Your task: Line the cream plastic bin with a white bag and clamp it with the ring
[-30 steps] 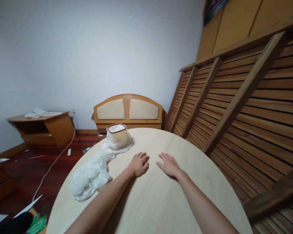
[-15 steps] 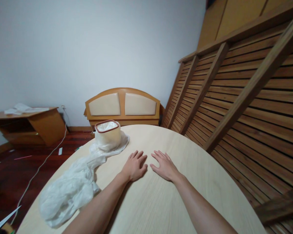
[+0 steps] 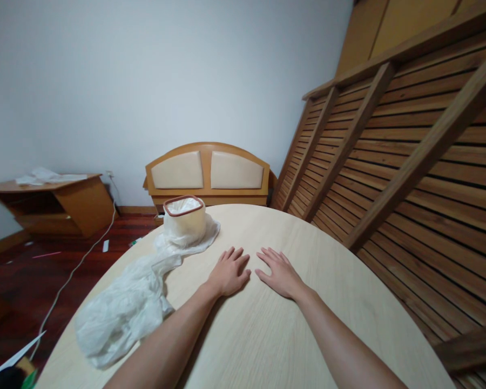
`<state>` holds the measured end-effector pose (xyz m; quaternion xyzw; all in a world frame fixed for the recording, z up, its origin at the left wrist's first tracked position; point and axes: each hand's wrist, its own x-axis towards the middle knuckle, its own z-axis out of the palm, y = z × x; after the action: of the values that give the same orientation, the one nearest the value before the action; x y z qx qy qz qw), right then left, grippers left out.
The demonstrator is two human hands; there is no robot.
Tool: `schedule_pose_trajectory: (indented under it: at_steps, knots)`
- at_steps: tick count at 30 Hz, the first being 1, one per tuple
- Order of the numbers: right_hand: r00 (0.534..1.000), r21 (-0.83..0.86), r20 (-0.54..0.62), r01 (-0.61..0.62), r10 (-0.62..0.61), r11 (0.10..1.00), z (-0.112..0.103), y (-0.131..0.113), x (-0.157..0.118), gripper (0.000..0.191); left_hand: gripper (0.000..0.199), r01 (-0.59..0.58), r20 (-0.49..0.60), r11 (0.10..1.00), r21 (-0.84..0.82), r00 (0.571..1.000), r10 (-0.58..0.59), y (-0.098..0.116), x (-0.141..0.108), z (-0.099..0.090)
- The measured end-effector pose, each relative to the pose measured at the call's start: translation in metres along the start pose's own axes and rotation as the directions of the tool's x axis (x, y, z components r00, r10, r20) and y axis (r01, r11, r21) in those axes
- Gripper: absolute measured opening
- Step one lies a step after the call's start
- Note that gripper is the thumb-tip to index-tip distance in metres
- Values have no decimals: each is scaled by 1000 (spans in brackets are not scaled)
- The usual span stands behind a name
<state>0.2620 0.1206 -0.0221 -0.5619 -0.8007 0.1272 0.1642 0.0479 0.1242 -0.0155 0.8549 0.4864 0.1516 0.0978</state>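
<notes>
My left hand [image 3: 229, 274] lies palm down on the round pale wooden table [image 3: 348, 319], its fingers apart and nothing in it. A short gap to its right, my right hand [image 3: 280, 274] rests the same way, open and bare. Beyond my left hand, near the far left edge, stands a cream bin [image 3: 186, 224] with a brown rim, lined with a white plastic bag. From around its base, crumpled white plastic bags [image 3: 123, 308] spread along the left side of the table, beside my left forearm. Neither hand touches the bin.
A slatted wooden bed frame [image 3: 421, 178] leans along the right. Behind the table stands a headboard [image 3: 208, 167] with two cream panels. At left is a low wooden cabinet [image 3: 83, 208]; a white cable [image 3: 71, 275] runs across the dark red floor.
The whole view has shifted slightly, so everything appears a little further right. Both hands stay flat on the table, and the bin and bags keep their places.
</notes>
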Motion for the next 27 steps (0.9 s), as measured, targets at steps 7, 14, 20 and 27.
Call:
schedule_pose_trajectory:
  at_steps: [7,14,20,27]
  knots:
    - [1000,8,-10,-5,5,1000,0,0,-1,62,51,-8,-5,1000,1,1000,8,-1,0,2]
    - [1000,5,-14,1,-1,1000,2,3,0,62,50,-18,-22,1000,8,1000,18,0,0,2]
    - [1000,-8,-14,-7,7,1000,1,1,-1,62,47,-32,-74,999,20,997,34,1,-1,1]
    - [1000,-8,-12,-11,11,1000,-1,-1,-1,61,43,63,-282,996,68,959,-42,3,6,-20]
